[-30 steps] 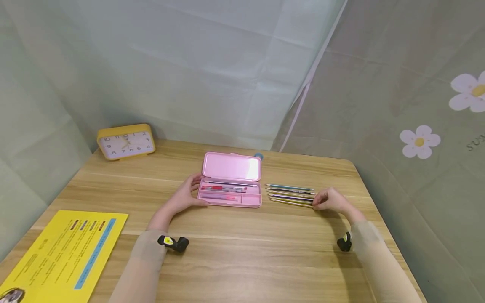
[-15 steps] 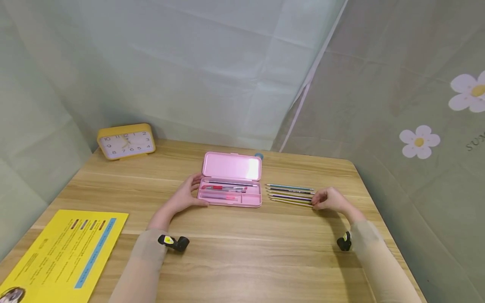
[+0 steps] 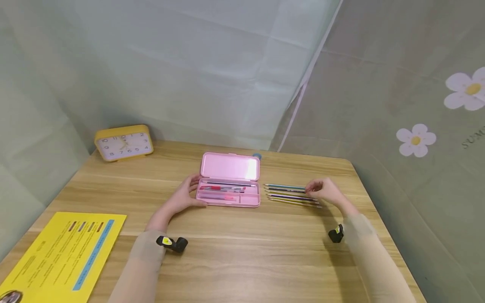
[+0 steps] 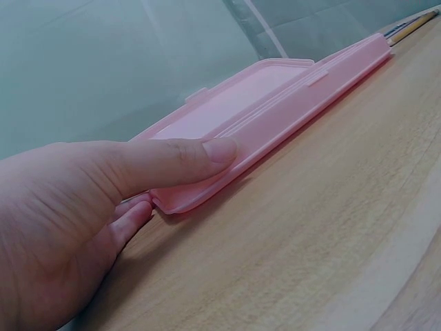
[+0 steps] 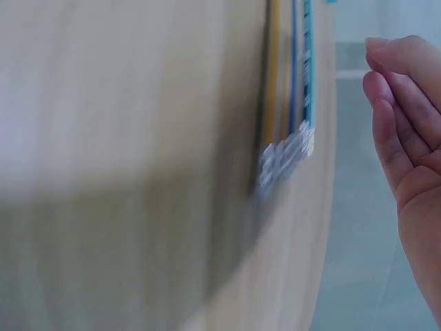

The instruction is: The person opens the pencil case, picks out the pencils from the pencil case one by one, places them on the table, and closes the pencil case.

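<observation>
In the head view a pink pencil case (image 3: 250,201) lies with its lid up, holding a pencil (image 3: 229,184), red-and-clear pens (image 3: 223,189) and a pink pen-like item (image 3: 217,196). My left hand (image 3: 183,195) grips its left end; in the left wrist view the thumb (image 4: 182,160) presses the front wall and the other fingers reach behind the end. Several pencils (image 3: 282,195) lie side by side right of the case. My right hand (image 3: 326,191) hovers over their right ends, fingers loosely bent and nothing between them; the right wrist view shows it apart from the pencils.
A yellow alarm clock (image 3: 124,143) stands at the back left. At the front left lies a yellow printed sheet (image 3: 64,252). A small blue round item (image 3: 257,155) sits behind the case lid. Curtains (image 3: 182,75) hang around the wooden table (image 3: 242,252).
My right hand has left the near pencils' right ends and moved up, slightly left, over the far pencils. The left hand keeps its grip on the pencil case. The head view has shifted slightly.
</observation>
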Demonstrator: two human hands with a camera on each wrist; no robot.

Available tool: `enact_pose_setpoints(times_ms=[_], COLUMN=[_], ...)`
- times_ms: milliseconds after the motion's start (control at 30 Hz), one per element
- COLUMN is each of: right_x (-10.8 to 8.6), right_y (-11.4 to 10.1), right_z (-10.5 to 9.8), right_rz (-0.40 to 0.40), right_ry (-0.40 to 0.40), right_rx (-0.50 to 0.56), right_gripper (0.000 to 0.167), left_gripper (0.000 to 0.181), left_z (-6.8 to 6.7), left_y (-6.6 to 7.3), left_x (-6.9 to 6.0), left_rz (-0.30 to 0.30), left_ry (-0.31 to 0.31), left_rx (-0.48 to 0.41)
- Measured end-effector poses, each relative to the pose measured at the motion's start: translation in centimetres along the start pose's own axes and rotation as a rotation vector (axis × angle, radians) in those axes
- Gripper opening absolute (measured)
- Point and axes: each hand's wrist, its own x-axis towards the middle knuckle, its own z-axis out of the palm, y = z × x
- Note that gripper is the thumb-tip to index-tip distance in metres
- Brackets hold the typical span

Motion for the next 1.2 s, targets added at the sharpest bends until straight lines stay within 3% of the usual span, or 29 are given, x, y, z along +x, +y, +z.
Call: enact_pose_setpoints(times_ms=[300, 600, 933, 1200], right_x=[2.9, 6.1, 9.1, 10.2], right_y=[-3.4, -6.5, -9.9, -10.7], right_z=[0.8, 2.9, 5.6, 8.2], right_rz=[-0.035, -0.113, -0.171, -0.213], right_ry=[0.076, 0.092, 0.060, 0.023], right_rx=[0.056, 0.127, 0.135, 0.119], right_gripper=[0.017, 0.017, 0.019, 0.018], left_gripper=[0.106, 0.099, 0.107, 0.108], left_z=[0.0, -0.1, 0.0, -0.1], left_y=[0.2, 3.3, 0.3, 0.0], left_x=[-0.1, -1.3, -0.2, -0.1], left_rz=[-0.005, -0.022, -0.011, 0.000], left_ry=[0.004, -0.006, 0.004, 0.005], left_rx=[0.027, 0.015, 0.022, 0.019])
